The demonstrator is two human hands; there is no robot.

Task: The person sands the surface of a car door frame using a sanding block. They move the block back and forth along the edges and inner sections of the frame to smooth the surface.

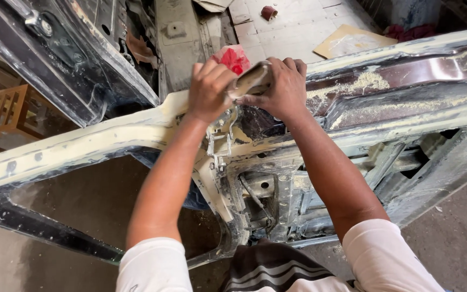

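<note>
A stripped car door (pixel 395 103), coated in pale yellowish filler and dust, stands in front of me with its inner frame facing me. Both hands press a small sanding block (pixel 251 80) wrapped in abrasive paper onto the door's top edge. My left hand (pixel 209 89) grips the block's left end and my right hand (pixel 279 86) its right end, fingers curled over it. Filler dust lies heaped on the dark red panel to the right of my hands.
Another dark car body panel (pixel 66 59) leans at the upper left. A wooden frame (pixel 1 113) stands at the left. A red rag (pixel 235 58) lies just beyond the hands on the tiled floor, with a cardboard sheet (pixel 349 40) farther back.
</note>
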